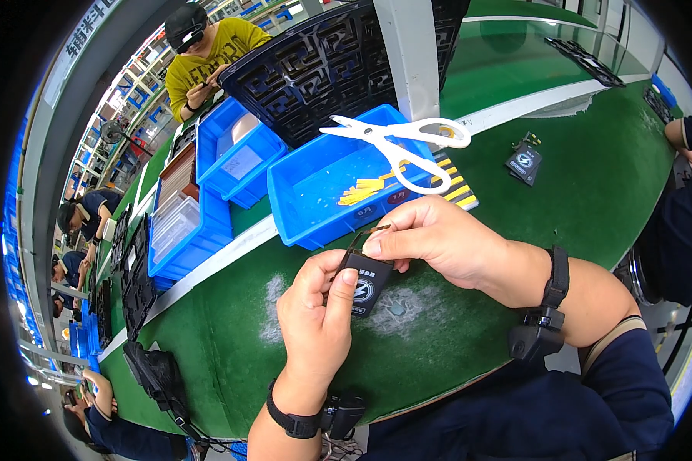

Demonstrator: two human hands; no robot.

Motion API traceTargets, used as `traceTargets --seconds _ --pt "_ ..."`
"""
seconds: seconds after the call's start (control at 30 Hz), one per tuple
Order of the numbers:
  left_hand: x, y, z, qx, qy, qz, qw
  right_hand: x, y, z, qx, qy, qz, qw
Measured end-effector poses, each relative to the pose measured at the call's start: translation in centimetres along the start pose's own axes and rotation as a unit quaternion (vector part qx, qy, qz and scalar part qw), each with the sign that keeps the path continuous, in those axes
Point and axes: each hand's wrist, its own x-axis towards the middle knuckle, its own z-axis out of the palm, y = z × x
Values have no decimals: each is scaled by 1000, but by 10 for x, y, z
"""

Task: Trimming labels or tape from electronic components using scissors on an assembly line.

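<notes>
A flat black phone battery (370, 286) with a round white emblem is held tilted over the green table. My left hand (313, 311) grips its left side between thumb and fingers. At the battery's top end, my right hand (438, 242) pinches a thin dark flex strip that sticks up there; its fingertips partly hide the strip. Just beyond my hands stands a blue bin (304, 196) holding short yellow strips (361, 191). White scissors (388, 140) lie spread across the bin's right rim. Beside it is a sheet with black and yellow stripes (461, 192).
More black batteries (524, 163) lie at the right. Other blue bins (242, 165) stand back left, near a large upright black tray (307, 77) and a white post (410, 58). A black pouch (154, 373) lies front left. Co-workers sit along the line; one wears a yellow top (219, 58).
</notes>
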Motion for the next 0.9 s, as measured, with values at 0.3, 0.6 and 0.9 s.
traceTargets --seconds 0.3,0.6,0.9 --pt "-4 3 4 -74 2 -31 997 -4 1 11 -179 60 -159 969" --pt "0 -2 5 -140 22 -23 990 -3 0 5 -63 22 -52 996" --pt "6 -16 -5 -85 16 -44 995 -20 -64 -46 -241 168 -123 948"
